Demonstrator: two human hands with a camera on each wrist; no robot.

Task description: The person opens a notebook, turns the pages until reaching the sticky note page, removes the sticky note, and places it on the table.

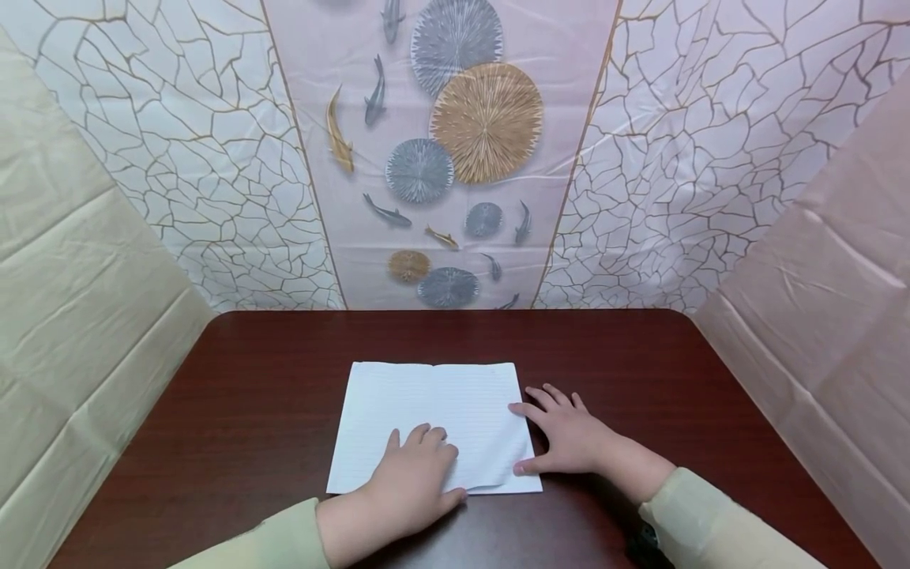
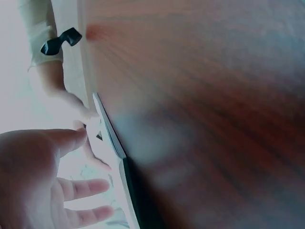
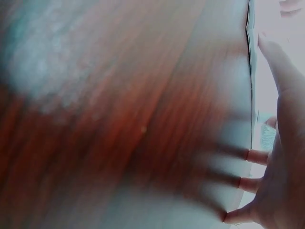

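An open notebook (image 1: 387,399) with lined white pages lies on the dark wooden table. My left hand (image 1: 412,484) is over the lower middle of the pages, fingers spread, its thumb at the near edge. Beside the right edge is my right hand (image 1: 572,438); its thumb and index finger touch the right page's margin, and its other fingers reach onto the table. The lower right page corner is slightly lifted and curved. From the left wrist view, the notebook's thin edge (image 2: 110,130) and the extended left fingers show. In the right wrist view, several right fingertips (image 3: 250,184) touch the tabletop.
The brown table (image 1: 235,403) has rounded far corners. A patterned curtain (image 1: 441,237) with fish and round leaf shapes hangs behind it. Pale cloth walls (image 1: 92,316) stand along the left and right sides. A black band (image 1: 645,541) is on the right wrist.
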